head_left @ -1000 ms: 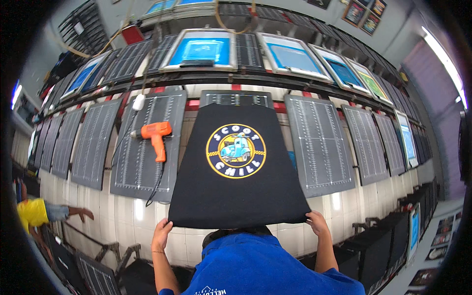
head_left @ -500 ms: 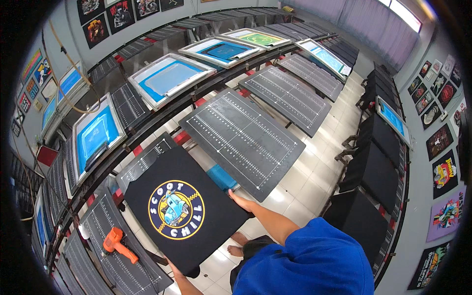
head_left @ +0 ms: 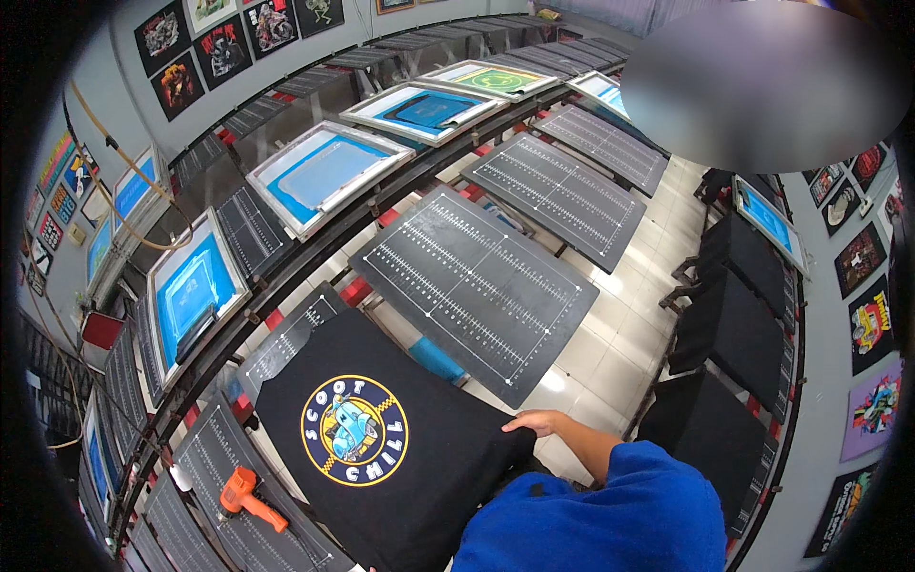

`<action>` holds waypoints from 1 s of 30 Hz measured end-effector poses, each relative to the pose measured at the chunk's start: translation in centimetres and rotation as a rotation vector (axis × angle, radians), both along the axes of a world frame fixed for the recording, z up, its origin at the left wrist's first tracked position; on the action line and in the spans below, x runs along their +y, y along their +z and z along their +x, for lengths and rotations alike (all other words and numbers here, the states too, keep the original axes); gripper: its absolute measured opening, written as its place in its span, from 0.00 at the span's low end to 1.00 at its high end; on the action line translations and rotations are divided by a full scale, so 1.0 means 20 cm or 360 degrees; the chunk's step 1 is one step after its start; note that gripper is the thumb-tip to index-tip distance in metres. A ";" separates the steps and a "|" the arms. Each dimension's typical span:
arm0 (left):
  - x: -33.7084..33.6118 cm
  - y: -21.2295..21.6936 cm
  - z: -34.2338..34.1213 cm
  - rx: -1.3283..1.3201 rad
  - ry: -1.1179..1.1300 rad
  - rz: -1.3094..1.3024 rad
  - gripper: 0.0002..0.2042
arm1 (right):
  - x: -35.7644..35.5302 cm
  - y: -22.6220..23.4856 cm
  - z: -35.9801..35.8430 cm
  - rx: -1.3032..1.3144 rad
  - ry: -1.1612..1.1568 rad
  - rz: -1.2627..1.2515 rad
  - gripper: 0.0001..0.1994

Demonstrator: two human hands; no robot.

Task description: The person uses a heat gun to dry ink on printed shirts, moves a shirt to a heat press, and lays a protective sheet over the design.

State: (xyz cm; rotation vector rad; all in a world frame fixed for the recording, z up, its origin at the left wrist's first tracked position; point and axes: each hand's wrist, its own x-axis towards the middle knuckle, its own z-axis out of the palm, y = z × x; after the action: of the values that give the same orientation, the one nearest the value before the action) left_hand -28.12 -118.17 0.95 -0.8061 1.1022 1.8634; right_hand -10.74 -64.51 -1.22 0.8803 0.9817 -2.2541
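Note:
A black T-shirt [head_left: 457, 419] lies over a printing board in front of me, bearing a round print of a light-blue scooter [head_left: 353, 431] ringed in yellow. With closed fingers, my right hand [head_left: 536, 422] grips the shirt's edge at its near right corner and holds the cloth stretched out. My left hand is out of sight below the lower edge, by the shirt's near left side. Left of the shirt, an orange heat gun [head_left: 252, 498] rests on another dark board [head_left: 214, 448].
Beyond the shirt, a grey board with white ruled marks [head_left: 472, 276] juts toward the aisle. Framed screens with blue stencils [head_left: 329, 176] line the rack behind. Black-covered boards [head_left: 701, 439] stand on the right, across the tiled floor [head_left: 610, 324]. Hoses [head_left: 143, 157] hang at the left.
My right hand has moved right and nearer me, drawing the shirt's hem out wider. My left hand has slipped out of view at the bottom. The view has shifted slightly.

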 end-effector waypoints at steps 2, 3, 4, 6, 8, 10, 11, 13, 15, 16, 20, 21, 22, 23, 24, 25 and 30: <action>0.00 0.01 -0.04 0.0033 -0.0060 -0.0048 0.27 | -0.06 0.02 -0.09 0.0084 -0.0178 -0.0004 0.28; 0.01 0.02 -0.05 0.0046 -0.0108 -0.0067 0.27 | -0.08 -0.14 -0.13 0.0168 -0.0169 0.0021 0.33; 0.00 0.04 -0.06 0.0068 -0.0122 -0.0095 0.27 | -0.08 -0.20 -0.23 0.0184 -0.0298 0.0061 0.35; -0.03 0.06 -0.05 0.0115 -0.0151 -0.0134 0.27 | -0.12 -0.28 -0.40 0.0202 -0.0550 0.0121 0.40; -0.09 0.07 -0.02 0.0147 -0.0166 -0.0160 0.26 | -0.13 -0.31 -0.52 -0.0096 -0.0376 0.0184 0.40; -0.15 0.09 -0.05 0.0226 -0.0203 -0.0176 0.26 | -0.14 -0.32 -0.56 -0.0228 -0.0258 0.0172 0.43; -0.26 0.12 0.01 0.0268 -0.0166 -0.0207 0.26 | -0.21 -0.25 -0.56 -0.0221 -0.0150 0.0108 0.45; -0.41 0.17 0.06 0.0350 -0.0175 -0.0218 0.26 | -0.21 -0.29 -0.47 0.0012 -0.0097 -0.0211 0.46; -0.46 0.23 0.06 0.0218 -0.0139 -0.0506 0.26 | -0.17 -0.20 -0.33 -0.0135 -0.0163 -0.0265 0.39; -0.44 0.25 0.03 0.0271 -0.0158 -0.0407 0.25 | -0.13 -0.23 -0.21 0.0110 -0.0253 -0.0401 0.33; -0.21 0.59 -0.08 0.0658 -0.0163 -0.0272 0.26 | -0.03 0.02 -0.05 0.0126 -0.0067 0.0022 0.27; -0.19 0.65 -0.11 0.0715 -0.0161 -0.0245 0.26 | -0.03 0.11 -0.06 0.0064 -0.0050 0.0106 0.28; -0.12 0.75 -0.16 0.0802 -0.0127 -0.0300 0.25 | -0.02 0.20 -0.06 0.0012 -0.0069 0.0209 0.30; -0.17 0.78 -0.16 0.0873 -0.0160 -0.0277 0.24 | -0.07 0.28 -0.07 0.0096 -0.0099 0.0240 0.30; -0.11 0.86 -0.20 0.1027 -0.0130 -0.0262 0.23 | -0.10 0.32 -0.08 0.0186 -0.0184 0.0292 0.31; -0.03 0.98 -0.26 0.1240 -0.0053 -0.0245 0.23 | -0.10 0.28 -0.06 0.0227 -0.0397 0.0115 0.32; 0.00 1.28 -0.54 0.1425 0.0228 0.0220 0.27 | -0.01 1.06 -0.60 0.0865 -0.0688 0.0344 0.27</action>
State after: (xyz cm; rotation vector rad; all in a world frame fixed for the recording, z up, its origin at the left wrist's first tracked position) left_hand -38.90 -118.25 26.64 0.0848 1.4257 2.4701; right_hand -22.76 -64.63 20.00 0.6115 1.4003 -2.8863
